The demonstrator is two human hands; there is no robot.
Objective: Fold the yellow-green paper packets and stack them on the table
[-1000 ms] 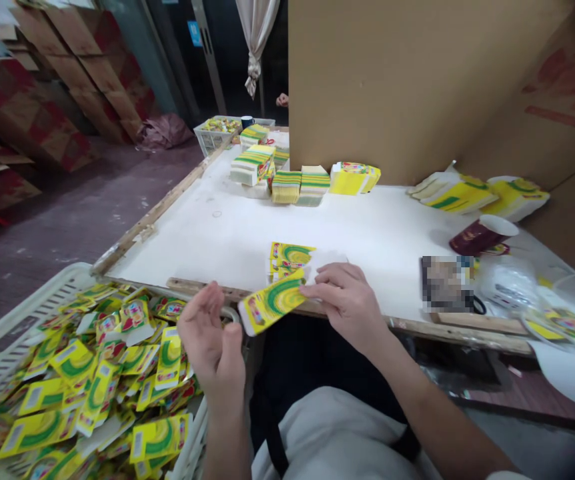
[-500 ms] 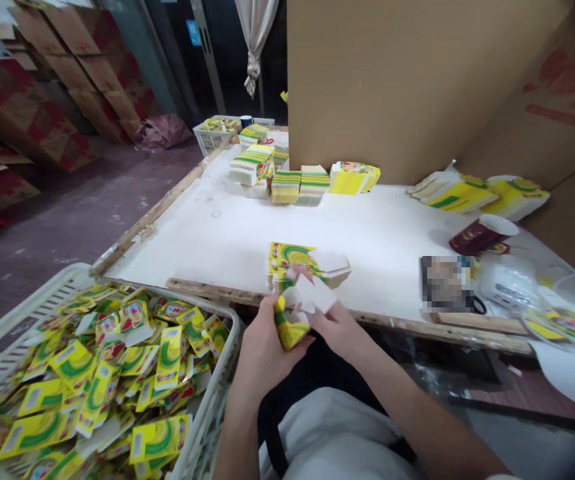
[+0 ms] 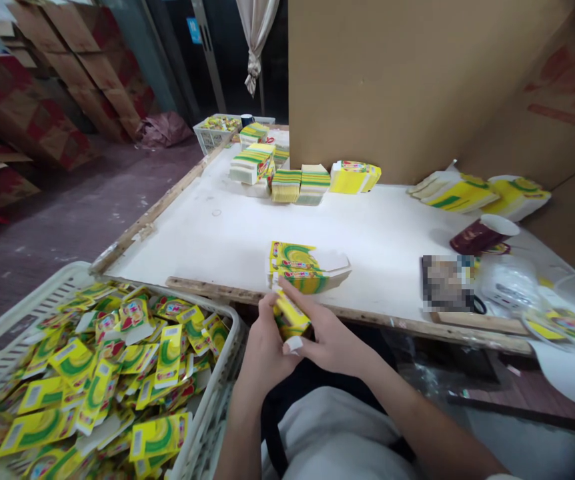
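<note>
carton [image 3: 292, 315] | clasped by left hand [image 3: 266, 343] and right hand [image 3: 335, 339] | flattened stack [image 3: 295, 259] (yellow-green) beyond, on white table [image 3: 217, 243]

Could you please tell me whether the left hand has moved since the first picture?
Yes, the left hand has moved right, away from the basket.

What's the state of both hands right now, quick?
Left hand: holding a small yellow-and-green rectangular cardboard box.
Right hand: holding that same box.
</note>
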